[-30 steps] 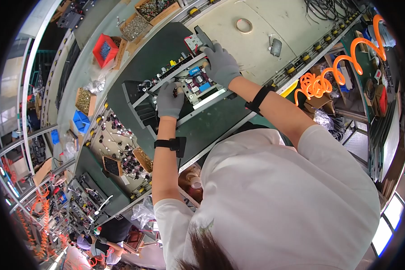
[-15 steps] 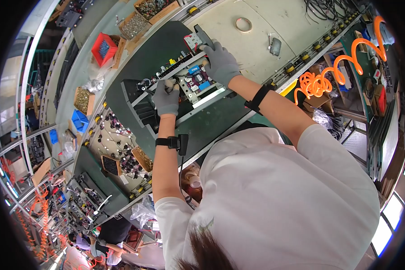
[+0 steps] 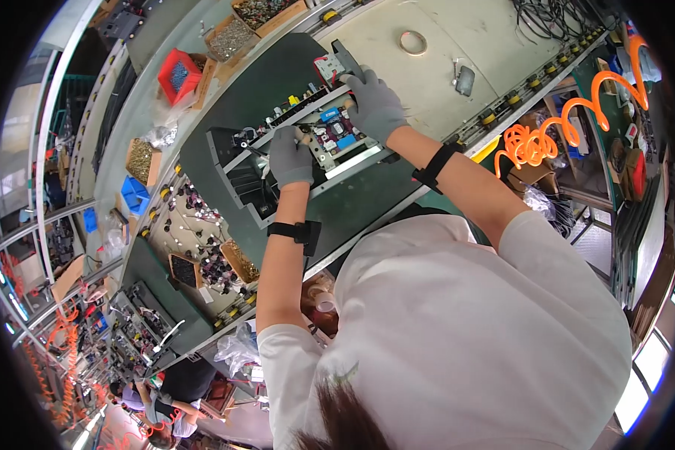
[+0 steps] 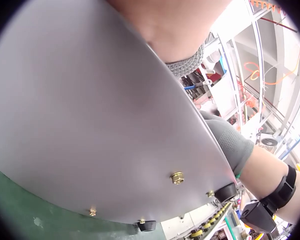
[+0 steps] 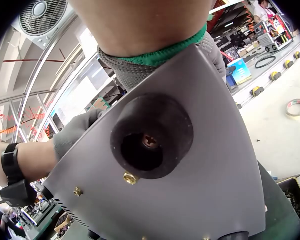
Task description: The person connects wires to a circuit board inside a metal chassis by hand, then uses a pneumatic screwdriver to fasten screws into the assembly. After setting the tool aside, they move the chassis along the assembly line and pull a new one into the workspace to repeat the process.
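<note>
While the left hand (image 3: 291,156) reaches over the unit (image 3: 356,160), its fingertips lie by the left end of the board (image 3: 326,142); whether they are together or clamped on a part, I cannot tell. The right hand (image 3: 377,107) rests on the unit's far right end, its thumb apart from its fingers. Between the two hands sit the board and its blue parts (image 3: 345,141), and just beyond the right fingertips is a white part (image 3: 326,67) with red wires. Under both hands, the unit lies on a dark green mat (image 3: 345,193). A pale cable (image 3: 265,169) runs beside the left hand. In the left wrist view a grey panel (image 4: 105,125) with brass screws (image 4: 177,178) hides the left fingers; in the right wrist view the panel carries a round black foot (image 5: 177,125) and covers the right fingertips. Well beyond the right fingers, a tape roll (image 3: 413,43) lies on the pale table (image 3: 442,97). Farther out from the left fingers stand a red bin (image 3: 178,76) and a blue bin (image 3: 135,193), and an orange hose (image 3: 529,142) coils well to the right of the right hand.
</note>
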Motion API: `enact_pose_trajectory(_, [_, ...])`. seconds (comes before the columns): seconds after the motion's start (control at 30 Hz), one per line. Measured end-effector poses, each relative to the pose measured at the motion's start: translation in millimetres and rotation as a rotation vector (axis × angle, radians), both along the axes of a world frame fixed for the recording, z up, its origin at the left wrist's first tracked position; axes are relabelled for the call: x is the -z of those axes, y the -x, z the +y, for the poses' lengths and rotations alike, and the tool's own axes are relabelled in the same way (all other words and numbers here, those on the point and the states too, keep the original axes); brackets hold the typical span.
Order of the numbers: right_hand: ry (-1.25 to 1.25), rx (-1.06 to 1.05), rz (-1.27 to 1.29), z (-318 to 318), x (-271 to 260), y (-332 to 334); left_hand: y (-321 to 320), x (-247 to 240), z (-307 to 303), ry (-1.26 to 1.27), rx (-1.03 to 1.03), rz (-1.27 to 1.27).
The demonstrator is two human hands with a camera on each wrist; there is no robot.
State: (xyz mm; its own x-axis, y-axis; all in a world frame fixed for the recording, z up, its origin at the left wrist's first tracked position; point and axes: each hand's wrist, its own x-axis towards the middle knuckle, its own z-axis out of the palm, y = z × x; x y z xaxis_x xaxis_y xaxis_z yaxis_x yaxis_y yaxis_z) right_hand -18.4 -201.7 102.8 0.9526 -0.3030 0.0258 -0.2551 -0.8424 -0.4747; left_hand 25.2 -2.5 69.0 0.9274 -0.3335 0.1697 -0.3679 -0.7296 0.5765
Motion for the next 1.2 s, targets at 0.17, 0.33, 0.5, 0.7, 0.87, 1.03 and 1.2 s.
enact_pose_trajectory(0.17, [0.013, 0.009, 0.013, 1, 1, -1, 2, -7, -9, -0.211, -0.041, -0.061])
enact_pose_trajectory(0.33, [-0.011, -0.004, 0.032, 0, -4, 0, 7, -38, -7, -0.315, -0.055, 0.037])
enact_pose_trajectory(0.5, [-0.114, 0.014, -0.099, -5, 6, 4, 36, -70, 43, -0.209, -0.308, -0.175])
enact_pose_trajectory(0.7, [-0.177, 0.103, 0.208, -12, 6, 39, 73, -28, 93, -0.108, -0.74, 0.009])
enact_pose_trajectory(0.87, [-0.094, 0.101, 0.238, -17, 24, 37, 70, 1, 99, 0.297, -0.67, 0.229])
enact_pose_trajectory(1.03, [0.076, 0.103, 0.136, -59, 50, 37, 76, -6, 66, 0.258, -0.664, 0.242])
enact_pose_trajectory(1.2, [0.194, 0.075, 0.063, -128, 70, 39, 74, -17, 31, 0.29, -0.519, 0.46])
